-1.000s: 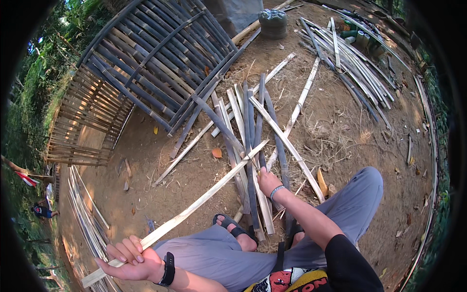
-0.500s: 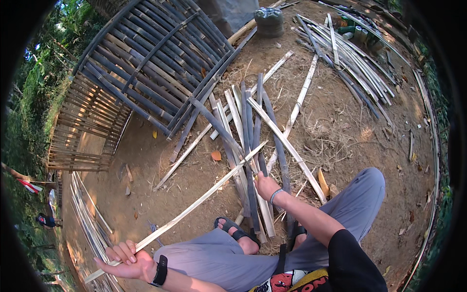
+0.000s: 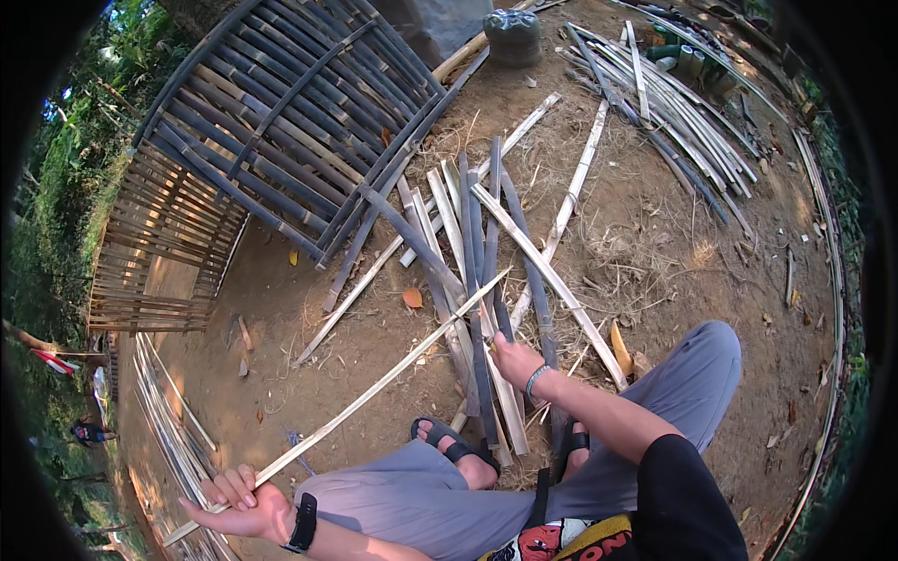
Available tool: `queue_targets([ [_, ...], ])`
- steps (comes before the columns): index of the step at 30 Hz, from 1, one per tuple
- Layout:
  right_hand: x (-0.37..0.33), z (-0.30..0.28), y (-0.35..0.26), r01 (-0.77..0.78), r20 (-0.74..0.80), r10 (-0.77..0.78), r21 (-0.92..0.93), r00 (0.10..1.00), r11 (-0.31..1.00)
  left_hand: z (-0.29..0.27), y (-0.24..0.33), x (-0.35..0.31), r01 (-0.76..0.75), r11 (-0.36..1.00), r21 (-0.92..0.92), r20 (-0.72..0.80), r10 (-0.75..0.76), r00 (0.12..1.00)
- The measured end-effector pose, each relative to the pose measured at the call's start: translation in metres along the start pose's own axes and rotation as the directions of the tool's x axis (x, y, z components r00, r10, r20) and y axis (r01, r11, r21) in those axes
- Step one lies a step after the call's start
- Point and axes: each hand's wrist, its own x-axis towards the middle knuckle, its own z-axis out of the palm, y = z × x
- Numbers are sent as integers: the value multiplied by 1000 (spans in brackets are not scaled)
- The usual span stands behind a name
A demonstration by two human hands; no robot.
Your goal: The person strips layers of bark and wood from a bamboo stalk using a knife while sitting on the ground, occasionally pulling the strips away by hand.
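My left hand (image 3: pixel 248 510) is closed around the near end of a long, pale split bamboo strip (image 3: pixel 374 390), thumb stretched out along it. The strip slants up and away to the right, its far end lying over a pile of bamboo slats (image 3: pixel 456 224) in front of me. Beside that far part, my right hand (image 3: pixel 514 361) is closed in a fist on what looks like a knife (image 3: pixel 487 327); its blade is hard to make out against the slats. Dark and pale slats lie crossed beneath the right hand, reaching to between my sandaled feet.
A dark bamboo-slat frame (image 3: pixel 281 122) stands at far left, with a lighter bamboo lattice (image 3: pixel 164 243) beside it. More strips (image 3: pixel 669 103) lie at far right and in a bundle (image 3: pixel 173 411) at left. A big bottle (image 3: pixel 513 39) stands at the back. A person (image 3: pixel 89 431) is at far left.
The strip's visible position has shifted only slightly, a little downward and left at its middle. My right hand stays almost in place beside it, and both hands keep their hold.
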Motion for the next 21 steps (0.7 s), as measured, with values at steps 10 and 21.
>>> queue_targets([
  [10, -1, 6, -4, -22, 18, 21, 37, 1000, 999, 4, -3, -2, -5, 999, -37, -19, 4, 1000],
  [21, 0, 2, 0, 26, -39, -25, 34, 999, 999, 8, -1, -11, -10, 1000, -29, 24, 11, 1000],
])
